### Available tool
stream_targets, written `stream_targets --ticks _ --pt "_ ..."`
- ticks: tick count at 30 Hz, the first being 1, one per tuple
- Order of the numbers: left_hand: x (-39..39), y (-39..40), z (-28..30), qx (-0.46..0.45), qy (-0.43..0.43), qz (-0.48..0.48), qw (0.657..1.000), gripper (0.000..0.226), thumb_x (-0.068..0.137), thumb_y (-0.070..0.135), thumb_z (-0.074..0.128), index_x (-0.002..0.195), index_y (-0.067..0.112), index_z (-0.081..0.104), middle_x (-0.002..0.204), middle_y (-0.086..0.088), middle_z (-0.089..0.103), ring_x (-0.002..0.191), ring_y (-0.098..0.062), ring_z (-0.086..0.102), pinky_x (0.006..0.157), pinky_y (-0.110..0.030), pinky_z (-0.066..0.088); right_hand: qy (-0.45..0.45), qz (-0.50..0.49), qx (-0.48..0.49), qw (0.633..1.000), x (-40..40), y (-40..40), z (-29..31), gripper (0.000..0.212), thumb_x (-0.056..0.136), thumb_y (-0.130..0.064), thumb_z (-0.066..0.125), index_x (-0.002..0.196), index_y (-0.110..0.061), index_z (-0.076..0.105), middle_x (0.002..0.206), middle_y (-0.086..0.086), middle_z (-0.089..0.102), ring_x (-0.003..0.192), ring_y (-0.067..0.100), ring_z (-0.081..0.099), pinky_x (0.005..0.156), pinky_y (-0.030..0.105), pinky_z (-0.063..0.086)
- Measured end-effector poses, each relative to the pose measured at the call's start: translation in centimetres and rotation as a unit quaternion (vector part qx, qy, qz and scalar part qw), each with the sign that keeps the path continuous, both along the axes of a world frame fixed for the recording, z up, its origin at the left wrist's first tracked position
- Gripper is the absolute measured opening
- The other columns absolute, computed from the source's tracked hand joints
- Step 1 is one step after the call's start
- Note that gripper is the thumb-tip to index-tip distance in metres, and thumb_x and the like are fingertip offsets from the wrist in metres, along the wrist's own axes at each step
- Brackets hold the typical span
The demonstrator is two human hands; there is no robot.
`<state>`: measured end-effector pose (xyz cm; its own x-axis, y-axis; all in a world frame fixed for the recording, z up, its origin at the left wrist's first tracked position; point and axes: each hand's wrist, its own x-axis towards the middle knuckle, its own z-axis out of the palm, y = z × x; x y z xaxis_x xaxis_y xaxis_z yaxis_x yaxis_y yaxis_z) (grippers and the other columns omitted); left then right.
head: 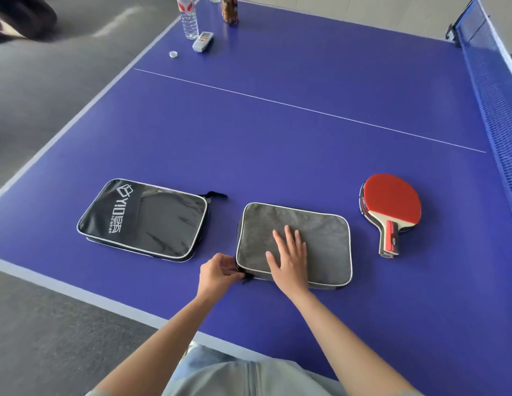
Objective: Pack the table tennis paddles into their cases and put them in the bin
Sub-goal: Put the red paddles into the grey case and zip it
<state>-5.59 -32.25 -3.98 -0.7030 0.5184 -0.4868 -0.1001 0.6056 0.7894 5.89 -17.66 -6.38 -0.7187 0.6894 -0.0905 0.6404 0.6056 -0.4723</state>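
1. Blue table-tennis counter [277, 132], white centre line across it, net [494, 110] along the right edge.
2. Grey case [314, 224] lies flat near the front edge, soft grey face up, pale piping round the rim.
3. Right hand [289, 261] rests palm-down on the grey case's near-left part, fingers spread apart and flat, pressing on the case rather than gripping it.
4. Left hand [219, 271] is at the case's near-left corner, thumb and fingertips pinched together on a small dark tab, probably the zipper pull [247, 276]; it is too small to be sure.
5. Black case [143, 218] with white lettering lies flat to the left of the grey one, apart from it, a dark strap trailing from its far-right corner.
6. Paddles [390, 207]: red rubber up, handle pointing toward the person, right of the grey case and not touching it. A second blade edge shows beneath, so apparently two stacked.
7. Far-left corner of the counter: water bottle [189, 18], a loose bottle cap [173, 54], a small grey device [203, 41], a dark patterned can [230, 10].
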Motion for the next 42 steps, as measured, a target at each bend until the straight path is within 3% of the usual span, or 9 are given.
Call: stream_targets --ticks 4,10,16,21,25,30,35,39,42 --pt "-0.1 -0.1 -0.1 -0.019 0.020 -0.006 1.000 0.026 0.070 -0.002 0.078 0.081 0.013 0.062 0.074 0.000 0.069 0.067 -0.014 0.068 0.066 -0.026 0.055 -0.014 0.004 0.002 1.000 0.1 0.2 -0.5 0.056 0.096 -0.041 0.041 0.148 -0.028 0.024 0.160 0.000 0.009 0.148 0.024 0.001 0.120 0.041 0.001" --pt "-1.0 -0.4 -0.1 -0.043 0.091 -0.040 0.994 0.008 0.077 0.005 0.073 0.075 0.012 0.073 0.073 0.000 0.071 0.067 -0.015 0.065 0.069 -0.023 0.052 -0.032 -0.006 0.038 0.999 0.0 -0.5 -0.8 0.055 0.098 -0.042 0.037 0.149 -0.029 0.021 0.160 0.000 0.010 0.148 0.025 0.002 0.120 0.041 0.002" --pt "-4.5 1.3 1.7 -0.141 0.281 -0.258 0.914 0.028 0.082 -0.004 0.049 0.092 0.012 0.070 0.097 -0.007 0.063 0.088 -0.031 0.062 0.071 -0.038 0.049 -0.038 -0.005 0.066 0.997 0.1 -0.6 -0.8 0.055 0.097 -0.044 0.039 0.147 -0.027 0.027 0.158 0.003 0.018 0.147 0.028 0.010 0.119 0.043 0.009" --pt "-8.4 4.1 2.4 -0.132 0.340 -0.307 0.879 0.028 0.084 -0.007 0.046 0.097 0.010 0.063 0.099 -0.009 0.059 0.091 -0.032 0.059 0.070 -0.039 0.045 -0.032 -0.007 0.073 0.997 0.0 -0.8 -0.6 0.053 0.095 -0.043 0.046 0.144 -0.025 0.036 0.156 0.004 0.026 0.145 0.030 0.019 0.118 0.047 0.018" --pt "-10.4 8.1 2.4 -0.095 0.358 -0.297 0.880 0.026 0.084 -0.009 0.047 0.098 0.006 0.062 0.100 -0.012 0.060 0.090 -0.034 0.059 0.069 -0.039 0.042 -0.032 -0.011 0.076 0.997 0.0 -0.8 -0.5 0.054 0.094 -0.044 0.049 0.143 -0.025 0.038 0.155 0.003 0.028 0.144 0.030 0.021 0.117 0.048 0.021" --pt "-13.0 12.1 1.7 -0.077 0.350 -0.337 0.871 0.020 0.089 -0.006 0.050 0.100 0.007 0.061 0.100 -0.010 0.061 0.089 -0.031 0.060 0.069 -0.035 0.043 -0.043 -0.015 0.093 0.995 -0.1 -0.8 -0.5 0.053 0.093 -0.047 0.044 0.143 -0.028 0.038 0.155 0.001 0.029 0.144 0.029 0.023 0.116 0.046 0.023" --pt "-14.1 15.3 1.2 -0.048 0.320 -0.394 0.860 0.042 0.074 -0.022 0.037 0.093 0.006 0.062 0.095 -0.007 0.064 0.086 -0.021 0.066 0.057 -0.025 0.035 -0.044 -0.038 0.100 0.993 -0.5 -0.7 -0.5 0.053 0.092 -0.048 0.043 0.142 -0.028 0.040 0.154 0.001 0.031 0.143 0.028 0.025 0.115 0.047 0.026" --pt "-14.5 16.8 0.8 -0.039 0.190 -0.304 0.933 0.026 0.080 -0.016 0.049 0.085 0.004 0.065 0.083 -0.008 0.065 0.076 -0.024 0.059 0.058 -0.024 0.041 -0.024 -0.043 0.085 0.995 -0.8 0.0 -0.2 0.051 0.090 -0.048 0.048 0.137 -0.027 0.046 0.150 0.003 0.037 0.140 0.030 0.032 0.112 0.045 0.032" --pt "-13.7 16.4 0.7 -0.012 0.070 -0.197 0.978 0.011 0.083 -0.002 0.063 0.094 -0.001 0.065 0.083 -0.005 0.061 0.074 -0.022 0.057 0.059 -0.012 0.045 -0.007 -0.035 0.063 0.997 -1.0 1.6 0.5 0.047 0.086 -0.050 0.053 0.128 -0.028 0.053 0.141 0.001 0.047 0.130 0.028 0.043 0.103 0.041 0.042"
